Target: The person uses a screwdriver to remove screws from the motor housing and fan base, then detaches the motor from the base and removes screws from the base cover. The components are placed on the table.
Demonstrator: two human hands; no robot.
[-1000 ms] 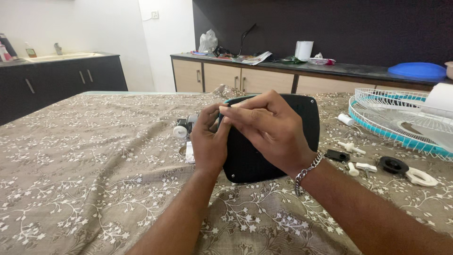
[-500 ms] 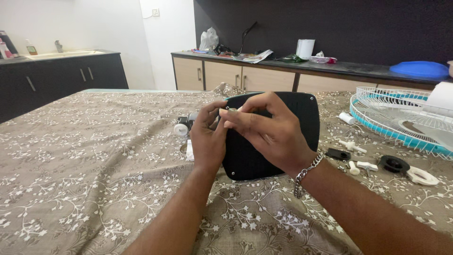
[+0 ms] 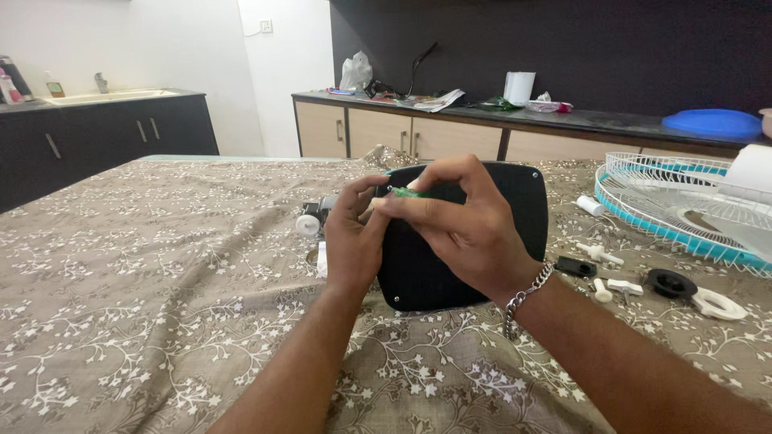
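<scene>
Both hands pinch at the top left corner of a black panel lying on the patterned tablecloth. Right hand grasps a thin green tool between thumb and fingers, tip at the corner screw. Left hand steadies that edge, fingertips closed around the tool tip. Half a second ago only a small screw showed there; now the green shaft is visible, so the tool looks seated on the screw. Head view only: white fan grille at right, loose white and black parts near it.
</scene>
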